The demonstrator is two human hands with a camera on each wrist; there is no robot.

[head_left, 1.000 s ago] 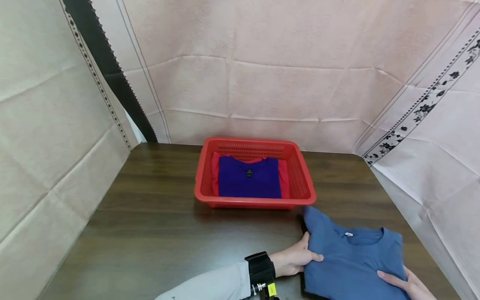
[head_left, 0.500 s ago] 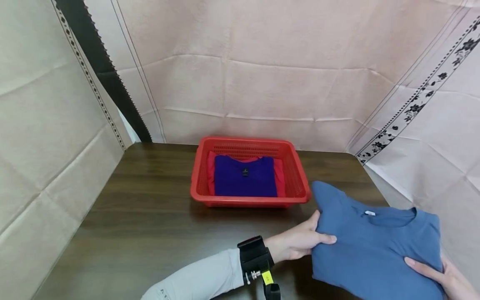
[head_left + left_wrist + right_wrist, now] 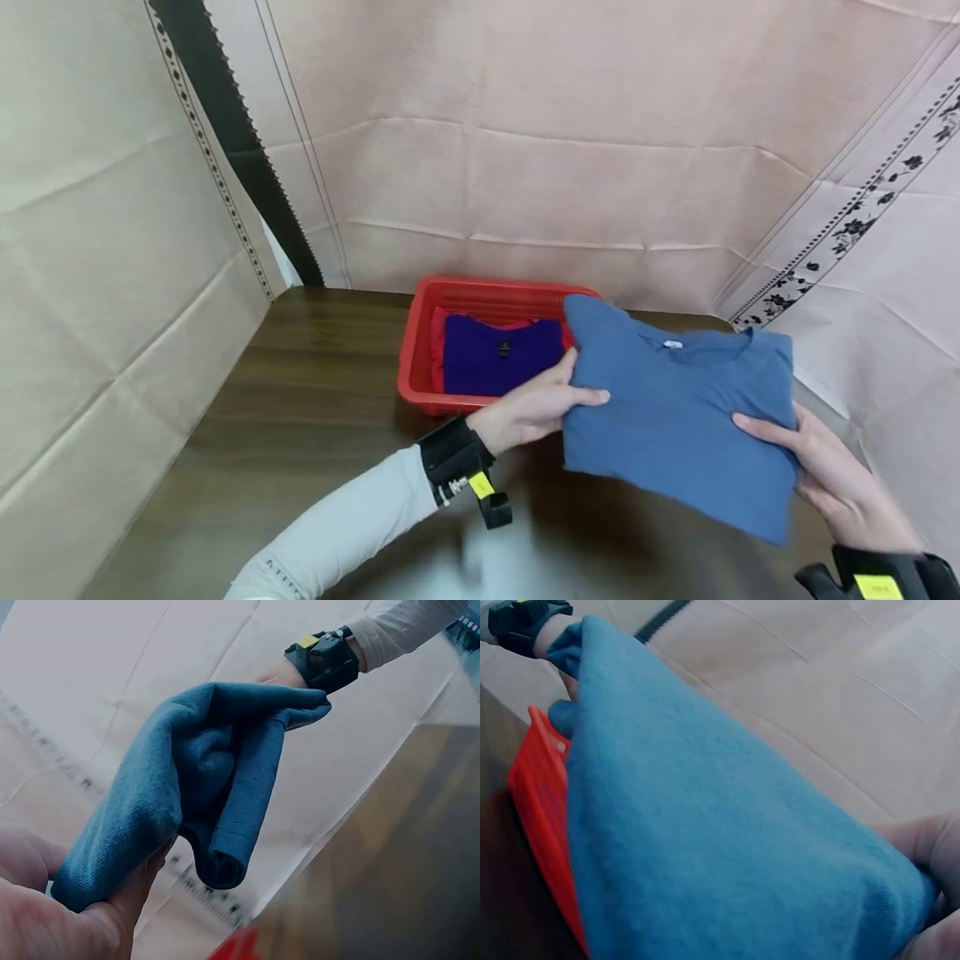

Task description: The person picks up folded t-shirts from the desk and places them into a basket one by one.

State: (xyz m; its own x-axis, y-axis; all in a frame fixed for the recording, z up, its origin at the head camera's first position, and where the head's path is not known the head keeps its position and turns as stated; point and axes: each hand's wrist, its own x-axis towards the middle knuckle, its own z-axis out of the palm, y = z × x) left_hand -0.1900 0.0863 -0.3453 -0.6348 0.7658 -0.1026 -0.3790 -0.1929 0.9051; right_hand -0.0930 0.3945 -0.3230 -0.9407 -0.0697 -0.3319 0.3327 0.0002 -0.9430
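A folded blue T-shirt point(image 3: 675, 417) hangs above the table between both hands, its neckline toward the back. My left hand point(image 3: 536, 404) grips its left edge, thumb on top and fingers underneath. On the opposite edge my right hand point(image 3: 825, 462) pinches it the same way. The shirt covers the right part of a red plastic basket point(image 3: 420, 367) in the head view. Inside that basket lies a folded purple shirt point(image 3: 480, 358) on top of a red garment point(image 3: 437, 350). The left wrist view shows the blue shirt's folded layers point(image 3: 247, 795) from the side.
The dark wooden table point(image 3: 315, 400) carries the basket near its back edge. Pale cloth sheets point(image 3: 525, 183) hang behind it and on both sides. A black strip point(image 3: 247, 158) runs down the left rear sheet.
Both hands have lifted the blue T-shirt up off the table, then carried it leftward and toward the back. It now overlaps the basket's right side in the head view.
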